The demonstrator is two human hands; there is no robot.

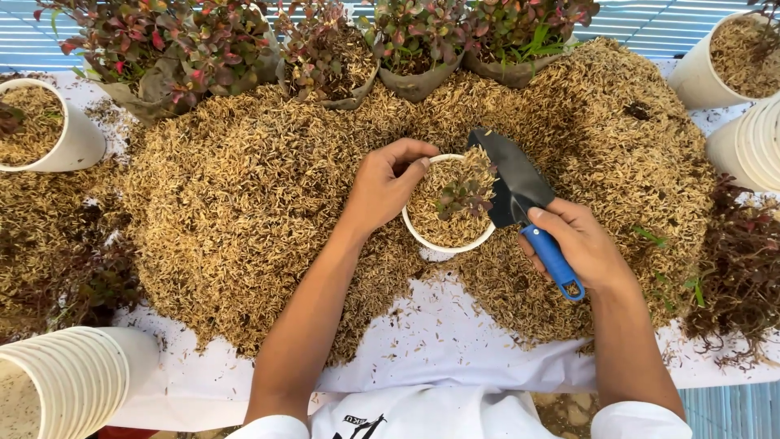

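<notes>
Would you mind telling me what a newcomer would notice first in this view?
A big mound of tan husks covers the white table. At its centre the left hand grips a white pot holding a small seedling, and the right hand tips a blue-handled trowel over it.

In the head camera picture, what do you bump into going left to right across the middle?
White pot of husks → big husk heap → left hand → white pot with the little plant → black trowel with blue handle → right hand → stacked white pots.
</notes>
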